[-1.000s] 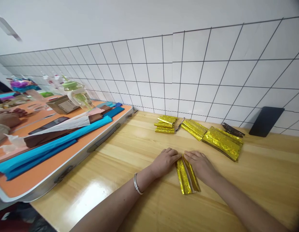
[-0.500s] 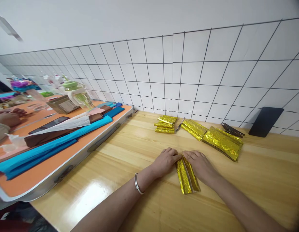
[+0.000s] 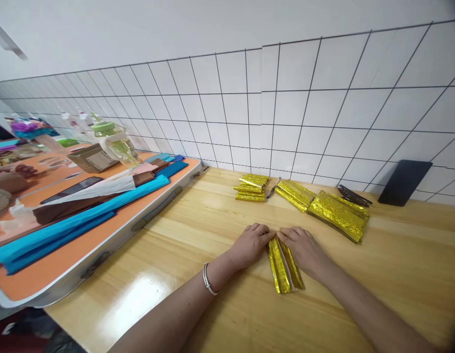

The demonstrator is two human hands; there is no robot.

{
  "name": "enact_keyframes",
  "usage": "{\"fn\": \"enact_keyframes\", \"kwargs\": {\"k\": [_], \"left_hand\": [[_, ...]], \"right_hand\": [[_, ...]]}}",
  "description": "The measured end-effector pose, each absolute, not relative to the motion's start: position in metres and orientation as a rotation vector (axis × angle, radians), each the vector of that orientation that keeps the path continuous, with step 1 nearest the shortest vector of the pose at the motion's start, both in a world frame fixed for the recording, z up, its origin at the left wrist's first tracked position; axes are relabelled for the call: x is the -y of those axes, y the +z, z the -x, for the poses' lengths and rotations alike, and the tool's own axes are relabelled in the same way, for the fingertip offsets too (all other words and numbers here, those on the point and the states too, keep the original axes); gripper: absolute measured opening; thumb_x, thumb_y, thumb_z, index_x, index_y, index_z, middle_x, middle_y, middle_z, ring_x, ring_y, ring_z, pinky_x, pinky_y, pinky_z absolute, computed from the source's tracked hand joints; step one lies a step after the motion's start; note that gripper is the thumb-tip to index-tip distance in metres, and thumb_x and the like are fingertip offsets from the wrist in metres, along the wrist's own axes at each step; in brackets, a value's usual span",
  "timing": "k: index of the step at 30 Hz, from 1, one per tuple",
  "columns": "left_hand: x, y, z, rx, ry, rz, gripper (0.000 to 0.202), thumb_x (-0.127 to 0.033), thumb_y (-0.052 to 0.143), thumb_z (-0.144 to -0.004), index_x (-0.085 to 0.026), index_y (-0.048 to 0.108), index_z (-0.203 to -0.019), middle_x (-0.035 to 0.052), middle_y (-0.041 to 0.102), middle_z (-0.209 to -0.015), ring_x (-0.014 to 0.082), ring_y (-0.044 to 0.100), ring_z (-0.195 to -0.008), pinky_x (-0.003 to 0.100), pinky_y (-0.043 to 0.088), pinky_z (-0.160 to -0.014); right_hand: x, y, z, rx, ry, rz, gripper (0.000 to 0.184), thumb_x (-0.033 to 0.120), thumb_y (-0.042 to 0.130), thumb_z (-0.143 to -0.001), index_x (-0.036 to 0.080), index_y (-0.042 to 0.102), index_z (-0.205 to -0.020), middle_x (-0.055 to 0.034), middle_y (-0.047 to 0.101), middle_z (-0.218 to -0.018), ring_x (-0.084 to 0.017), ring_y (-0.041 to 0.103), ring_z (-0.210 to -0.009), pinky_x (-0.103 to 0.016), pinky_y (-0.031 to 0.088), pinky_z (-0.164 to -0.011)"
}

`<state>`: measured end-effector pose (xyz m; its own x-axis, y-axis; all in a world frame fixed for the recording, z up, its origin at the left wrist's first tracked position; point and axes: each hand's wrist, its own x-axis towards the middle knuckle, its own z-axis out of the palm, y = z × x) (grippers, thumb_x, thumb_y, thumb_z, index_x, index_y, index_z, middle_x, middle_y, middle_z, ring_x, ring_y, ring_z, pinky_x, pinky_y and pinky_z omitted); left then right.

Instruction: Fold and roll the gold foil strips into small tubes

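Note:
A strip of shiny gold foil paper point(image 3: 279, 268) lies on the wooden table, its long sides folded inward so that a pale gap runs down its middle. My left hand point(image 3: 252, 245), with a silver bangle at the wrist, has its fingers bent and its thumb pressed on the far left corner. On the far right corner, my right hand point(image 3: 302, 247) holds the same strip, fingers together. Under both hands the far end of the strip is hidden. Beyond them lie several narrow folded gold strips point(image 3: 250, 196) and flat stacks of gold foil sheets point(image 3: 339, 215).
A pen point(image 3: 273, 188) rests between the gold piles. Near the tiled wall are a dark hair clip point(image 3: 354, 195) and a leaning black panel point(image 3: 404, 184). Left stands an orange-topped table point(image 3: 139, 228) with blue paper point(image 3: 139, 190), a phone, box and bottle point(image 3: 119, 147); another person's hand point(image 3: 25, 170) shows there.
The view has shifted very slightly. Both hands stay at the far end of the gold strip, with hardly any movement of their fingers.

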<state>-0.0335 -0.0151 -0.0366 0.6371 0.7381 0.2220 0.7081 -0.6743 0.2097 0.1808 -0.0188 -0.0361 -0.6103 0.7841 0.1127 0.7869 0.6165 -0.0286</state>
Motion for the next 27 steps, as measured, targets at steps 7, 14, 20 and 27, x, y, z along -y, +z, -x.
{"fn": "enact_keyframes", "kwargs": {"k": [7, 14, 20, 27], "left_hand": [[0.019, -0.032, 0.038, -1.249, 0.362, -2.799, 0.033, -0.024, 0.041, -0.092, -0.025, 0.046, -0.124, 0.0052, 0.054, -0.105, 0.0187, 0.046, -0.098, 0.033, 0.036, -0.087], [0.032, -0.016, 0.037, -1.183, 0.204, -2.976, 0.029, -0.021, 0.037, -0.093, -0.016, 0.047, -0.119, 0.0074, 0.058, -0.098, 0.0195, 0.049, -0.095, 0.033, 0.036, -0.085], [0.039, -0.011, 0.032, -1.206, 0.168, -3.020, 0.020, -0.018, 0.039, -0.091, -0.014, 0.051, -0.107, 0.0080, 0.060, -0.092, 0.0206, 0.052, -0.088, 0.035, 0.036, -0.082], [0.030, -0.012, 0.043, -1.209, 0.266, -2.909, 0.019, -0.018, 0.043, -0.090, -0.017, 0.051, -0.107, 0.0056, 0.063, -0.087, 0.0182, 0.056, -0.085, 0.033, 0.038, -0.083]], "right_hand": [[0.022, -0.032, -0.181, 2.715, -0.023, 1.352, 0.049, 0.010, 0.041, -0.085, 0.027, 0.043, -0.131, -0.0022, 0.049, -0.132, -0.021, 0.040, -0.117, -0.035, 0.033, -0.094], [0.021, -0.034, -0.180, 2.707, -0.021, 1.375, 0.051, 0.010, 0.040, -0.085, 0.028, 0.042, -0.132, -0.0002, 0.048, -0.134, -0.021, 0.040, -0.118, -0.035, 0.033, -0.094], [0.019, -0.039, -0.187, 2.716, -0.010, 1.369, 0.054, 0.009, 0.039, -0.083, 0.030, 0.040, -0.134, 0.0026, 0.045, -0.136, -0.020, 0.038, -0.122, -0.037, 0.032, -0.097], [0.017, -0.038, -0.193, 2.724, 0.069, 1.386, 0.062, 0.004, 0.037, -0.077, 0.030, 0.041, -0.133, 0.0036, 0.045, -0.137, -0.019, 0.036, -0.126, -0.037, 0.030, -0.100]]}}
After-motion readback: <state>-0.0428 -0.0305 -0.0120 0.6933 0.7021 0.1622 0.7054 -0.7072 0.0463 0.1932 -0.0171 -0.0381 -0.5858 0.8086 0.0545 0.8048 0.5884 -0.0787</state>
